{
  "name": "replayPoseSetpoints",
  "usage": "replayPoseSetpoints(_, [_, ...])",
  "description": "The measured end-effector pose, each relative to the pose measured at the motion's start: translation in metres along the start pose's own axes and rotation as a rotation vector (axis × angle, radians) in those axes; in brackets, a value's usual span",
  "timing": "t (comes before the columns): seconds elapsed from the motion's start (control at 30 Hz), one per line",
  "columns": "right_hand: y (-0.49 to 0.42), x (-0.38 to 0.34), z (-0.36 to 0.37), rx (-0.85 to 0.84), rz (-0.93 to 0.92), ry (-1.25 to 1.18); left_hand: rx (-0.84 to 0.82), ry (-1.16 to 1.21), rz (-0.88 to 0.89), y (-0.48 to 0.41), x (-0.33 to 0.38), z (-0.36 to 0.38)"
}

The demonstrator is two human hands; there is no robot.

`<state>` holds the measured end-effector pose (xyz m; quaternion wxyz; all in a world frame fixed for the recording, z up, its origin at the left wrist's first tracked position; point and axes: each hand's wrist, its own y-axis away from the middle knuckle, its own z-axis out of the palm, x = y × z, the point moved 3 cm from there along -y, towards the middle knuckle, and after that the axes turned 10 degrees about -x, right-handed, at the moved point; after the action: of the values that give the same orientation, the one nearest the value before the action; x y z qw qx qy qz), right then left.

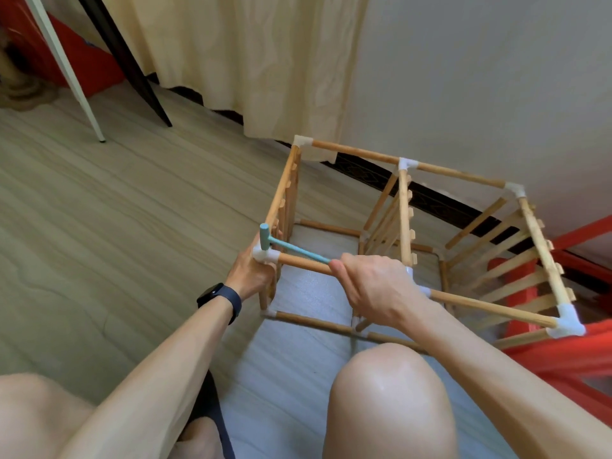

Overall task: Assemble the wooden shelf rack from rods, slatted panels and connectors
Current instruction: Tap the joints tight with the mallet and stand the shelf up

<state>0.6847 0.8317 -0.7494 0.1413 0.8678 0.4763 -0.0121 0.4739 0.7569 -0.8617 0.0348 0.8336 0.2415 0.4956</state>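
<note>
Rack (404,213): left grip (251,271) clasps post (263,301) below corner connector (266,256); right grip (374,289) holds hammer (298,250), head at that connector.

One rack (357,153), one hammer (264,236), three slatted panels (287,197) and six top connectors (407,164) are counted; lower connectors are partly hidden, uncounted.

The rods (354,150) and slats (477,222) are finished in pale honey-coloured wood; the connectors (265,255) are white. The hammer (264,236) is coloured light teal. The watch band (222,298) is dark navy. The floor (99,210) is patterned with grey-beige wood grain. The curtain (248,61) is cream, and the skirting (371,177) is black with a faint geometric motif.
</note>
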Motion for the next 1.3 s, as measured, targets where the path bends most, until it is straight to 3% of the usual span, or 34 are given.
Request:
replayPoseSetpoints(0.17, [0.027,0.04,0.005,0.437,0.144,-0.489,0.029,-0.002,-0.026,-0.002,-0.004,-0.001])
replayPoseSetpoints(0.3, [0.065,0.078,0.032,0.58,0.414,-0.498,0.045,0.004,-0.038,-0.004,-0.003,0.0])
replayPoseSetpoints(0.43, [0.077,0.104,0.054,0.528,0.598,-0.322,0.025,0.016,-0.055,-0.012,-0.009,-0.001])
replayPoseSetpoints(0.6, [0.067,0.106,0.046,0.433,0.579,-0.333,-0.03,-0.04,-0.05,-0.001,0.007,-0.008])
replayPoseSetpoints(0.87, [0.039,0.127,-0.048,0.681,0.447,-0.428,0.036,-0.02,-0.079,-0.011,0.092,-0.058])
replayPoseSetpoints(0.97, [0.04,0.122,-0.054,0.901,0.403,-0.459,0.036,0.08,-0.165,-0.029,0.105,-0.069])
replayPoseSetpoints(1.03, [0.048,0.112,-0.034,0.951,0.383,-0.521,0.051,0.123,-0.199,-0.039,0.111,-0.072])
replayPoseSetpoints(1.17, [0.066,0.096,0.039,0.823,0.386,-0.665,0.036,0.164,-0.262,-0.053,0.121,-0.075])
replayPoseSetpoints(1.3, [0.069,0.099,0.098,0.702,0.438,-0.625,0.033,0.143,-0.252,-0.07,0.123,-0.084])
